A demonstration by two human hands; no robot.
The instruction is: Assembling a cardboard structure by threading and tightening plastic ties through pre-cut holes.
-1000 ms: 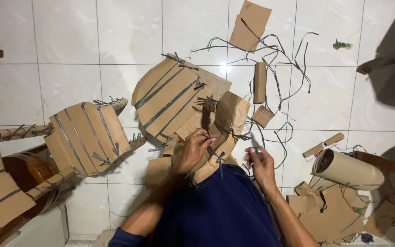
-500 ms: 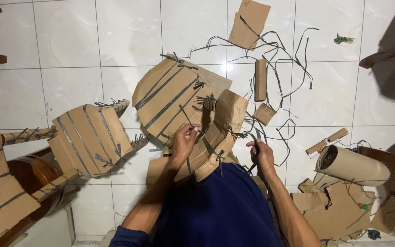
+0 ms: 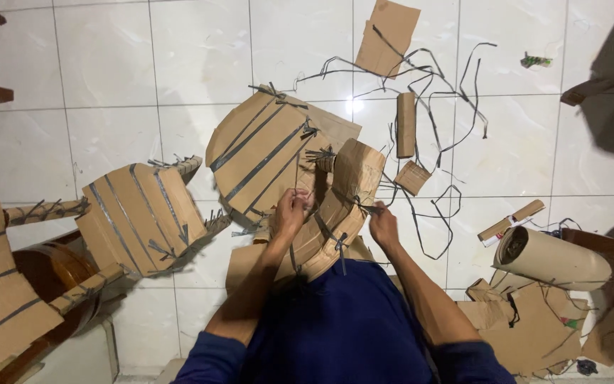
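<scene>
A curved piece wrapped in brown cardboard [image 3: 339, 213] lies across my lap, bound with grey straps. My left hand [image 3: 289, 212] pinches a thin grey strap at the piece's upper left side. On the other side, my right hand [image 3: 384, 225] pulls a grey strap end [image 3: 360, 206] that crosses the cardboard. Just beyond them lies a round cardboard-wrapped panel [image 3: 268, 153] tied with several grey straps.
A cardboard-wrapped chair part [image 3: 140, 217] and wooden furniture [image 3: 33, 270] stand at the left. Loose grey straps [image 3: 435, 135], a small cardboard tube [image 3: 406, 124] and a cardboard sheet [image 3: 386, 37] litter the white tile floor. A cardboard roll [image 3: 552, 259] and scraps [image 3: 527, 327] lie at the right.
Both hands have moved up from my lap onto the curved wrapped piece. The right hand has shifted left to the strap, and the piece now lies closer to me.
</scene>
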